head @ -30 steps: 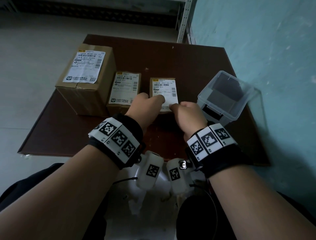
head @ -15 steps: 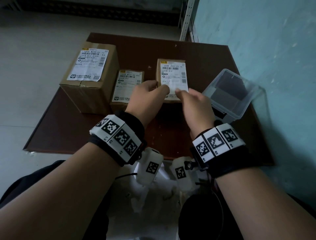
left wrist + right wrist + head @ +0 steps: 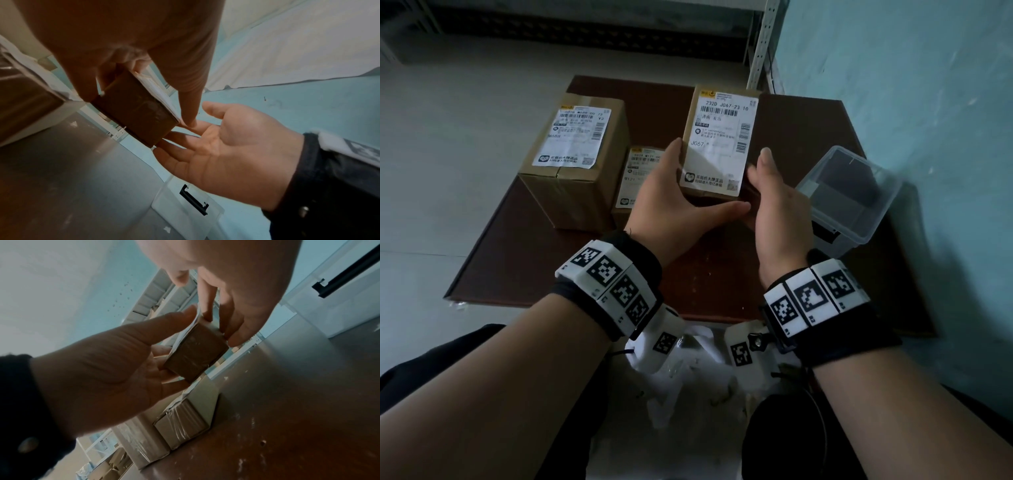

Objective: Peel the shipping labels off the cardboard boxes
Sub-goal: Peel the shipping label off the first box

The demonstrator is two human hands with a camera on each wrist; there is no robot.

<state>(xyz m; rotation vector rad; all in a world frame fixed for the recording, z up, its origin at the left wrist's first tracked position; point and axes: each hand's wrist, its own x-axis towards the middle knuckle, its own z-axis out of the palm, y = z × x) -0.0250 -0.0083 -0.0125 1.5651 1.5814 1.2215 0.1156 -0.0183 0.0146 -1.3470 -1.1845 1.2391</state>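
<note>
A small cardboard box [image 3: 717, 192] is held up off the brown table [image 3: 534, 267], its white shipping label [image 3: 722, 144] facing me. My left hand [image 3: 664, 202] grips its left edge, thumb on the label side and fingers underneath. In the right wrist view the left hand [image 3: 98, 369] cradles the box [image 3: 195, 352]. My right hand [image 3: 777, 205] is beside the box's right edge, fingers straight and touching its side, thumb free. The left wrist view shows the right hand's [image 3: 226, 142] palm open next to the box [image 3: 133, 112]. A lifted label edge cannot be made out.
A large labelled box [image 3: 575, 161] stands at the left of the table, with a medium labelled box [image 3: 633, 178] beside it, partly hidden by my left hand. A clear plastic container [image 3: 849, 195] sits at the right by the teal wall. White plastic [image 3: 688, 394] lies in my lap.
The small box has been lifted off the table and tilted up toward me. My left hand shifted to grip its left edge; my right hand moved to its right side.
</note>
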